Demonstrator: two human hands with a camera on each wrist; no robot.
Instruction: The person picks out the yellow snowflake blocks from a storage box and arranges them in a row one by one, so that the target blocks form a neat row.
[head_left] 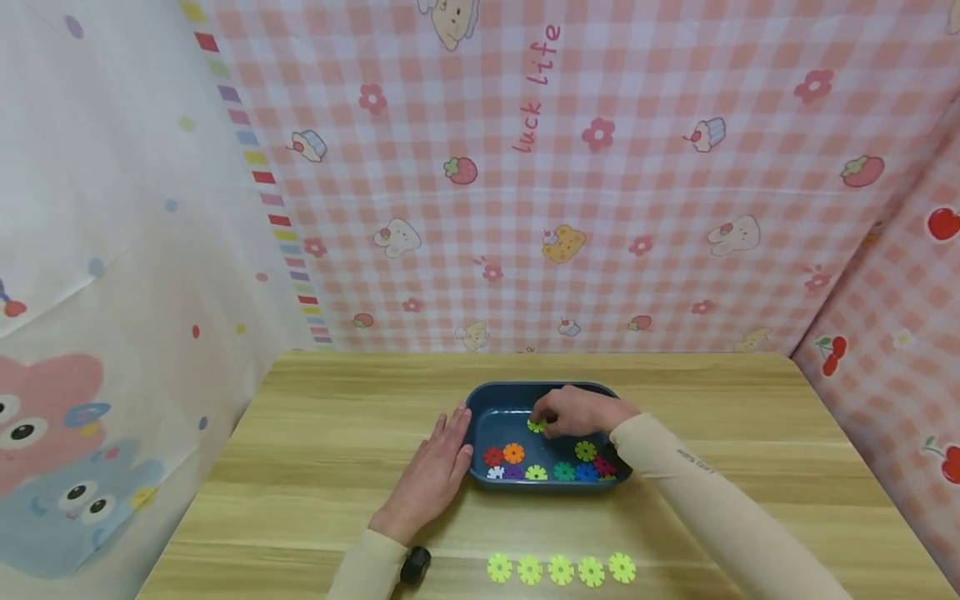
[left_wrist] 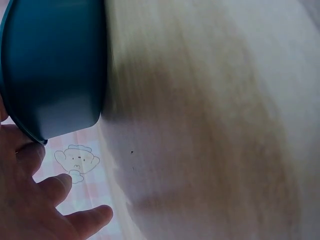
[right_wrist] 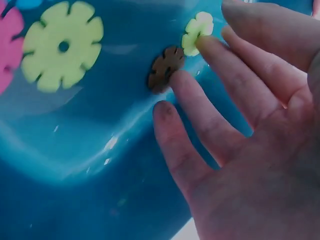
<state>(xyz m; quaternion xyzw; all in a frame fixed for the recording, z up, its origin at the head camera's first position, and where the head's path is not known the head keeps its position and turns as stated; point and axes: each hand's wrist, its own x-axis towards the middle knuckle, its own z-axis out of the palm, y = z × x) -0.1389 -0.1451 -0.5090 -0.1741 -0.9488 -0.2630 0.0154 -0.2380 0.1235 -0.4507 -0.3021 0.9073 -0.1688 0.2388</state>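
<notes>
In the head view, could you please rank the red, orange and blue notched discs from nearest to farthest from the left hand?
1. Red notched disc: left in tray.
2. Orange notched disc: right of red.
3. Blue notched disc: toward tray's right.

The tray [head_left: 498,429] looks smooth, glossy plastic, the discs [head_left: 561,561] matt plastic, the tabletop [head_left: 360,433] wood, the backdrop [head_left: 540,200] cloth.

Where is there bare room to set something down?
Bare wood lies left of the left hand, behind the tray up to the checked cloth, and right of the right sleeve. A strip between the tray and the row of yellow-green discs is free. The tray's near side is crowded with coloured discs.
</notes>
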